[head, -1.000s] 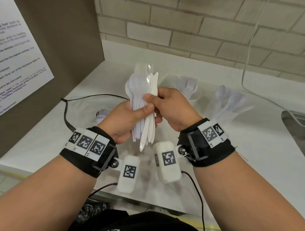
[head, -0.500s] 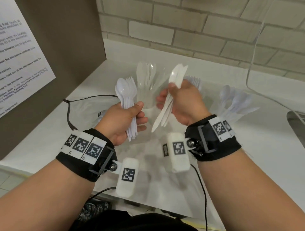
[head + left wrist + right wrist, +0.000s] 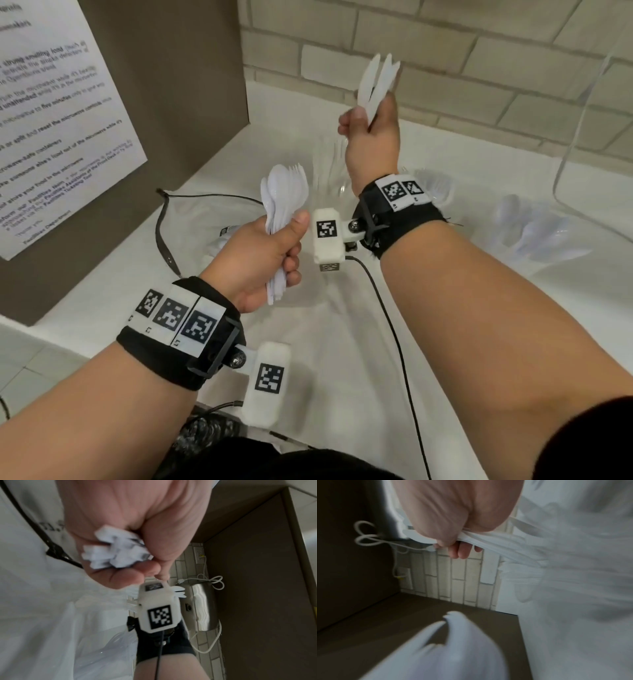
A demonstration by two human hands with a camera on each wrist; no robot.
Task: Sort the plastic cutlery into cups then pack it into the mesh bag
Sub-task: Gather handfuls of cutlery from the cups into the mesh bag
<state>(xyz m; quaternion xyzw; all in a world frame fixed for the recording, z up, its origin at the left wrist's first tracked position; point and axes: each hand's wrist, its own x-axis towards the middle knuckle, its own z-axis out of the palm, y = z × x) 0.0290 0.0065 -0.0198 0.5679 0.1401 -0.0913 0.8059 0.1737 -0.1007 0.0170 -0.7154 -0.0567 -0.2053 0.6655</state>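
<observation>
My left hand (image 3: 274, 253) grips a bundle of white plastic spoons and forks (image 3: 284, 197) upright above the counter; the handle ends (image 3: 116, 551) stick out below its curled fingers. My right hand (image 3: 368, 137) is raised farther back and holds a few white knives (image 3: 376, 84) with their tips fanned upward, blurred in the right wrist view as knives (image 3: 489, 539). A clear cup with forks (image 3: 329, 164) stands behind the right hand. Another clear cup (image 3: 436, 186) shows past the right wrist. A cup of spoons (image 3: 534, 228) sits at the right. The white mesh bag (image 3: 219, 240) lies under my left hand.
The bag's black drawstring (image 3: 161, 226) loops over the white counter (image 3: 342, 342). A brown panel with a printed notice (image 3: 58, 113) stands at the left, a brick wall behind. A clear plastic guard (image 3: 582, 164) stands at the right. A steel appliance (image 3: 204, 605) with a white cord sits nearby.
The right hand pulled the knives out of the shared bundle and lifted them up and back toward the wall. The left hand kept the spoons and forks, nearly in place.
</observation>
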